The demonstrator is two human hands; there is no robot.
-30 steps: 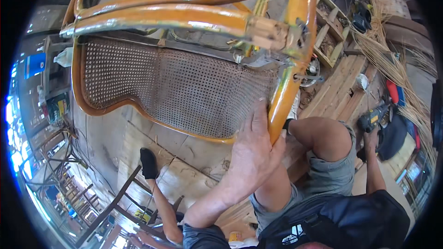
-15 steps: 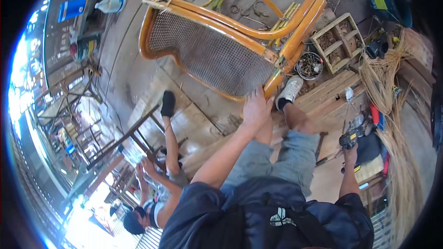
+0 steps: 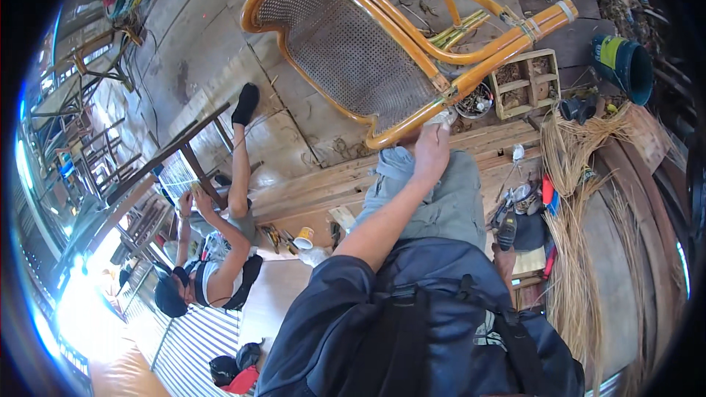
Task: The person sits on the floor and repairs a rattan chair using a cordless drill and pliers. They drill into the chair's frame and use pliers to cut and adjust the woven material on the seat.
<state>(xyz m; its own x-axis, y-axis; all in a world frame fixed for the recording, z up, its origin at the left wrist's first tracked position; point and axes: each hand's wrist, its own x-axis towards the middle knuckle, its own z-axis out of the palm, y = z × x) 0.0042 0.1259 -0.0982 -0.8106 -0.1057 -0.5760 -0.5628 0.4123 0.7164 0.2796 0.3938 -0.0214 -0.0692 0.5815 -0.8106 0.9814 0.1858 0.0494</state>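
Observation:
A rattan chair [image 3: 441, 77] with an orange-brown glossy frame and a woven cane panel [image 3: 353, 44] lies tipped over in front of my legs. Its near corner comes up to my knee. My left hand [image 3: 432, 148] is closed at this corner's curved pole, its fingertips partly hidden. Low on the right, my right hand [image 3: 504, 259] is wrapped round the lower end of a dark handheld power tool [image 3: 507, 229]. Much of that hand is covered by my sleeve and body.
On the right are a wooden divided box [image 3: 526, 101], a round tin [image 3: 474, 103], a dark green bucket [image 3: 632, 73] and long bundles of rattan strips [image 3: 573, 272]. Another person [image 3: 228, 265] sits at left, hands on a dark wooden frame [image 3: 173, 154]. A yellow cup [image 3: 304, 237] stands between us.
The view has shifted. My left hand has gone from lying on top of the pole end to its right side. The power tool, in my right hand, has come closer to my body.

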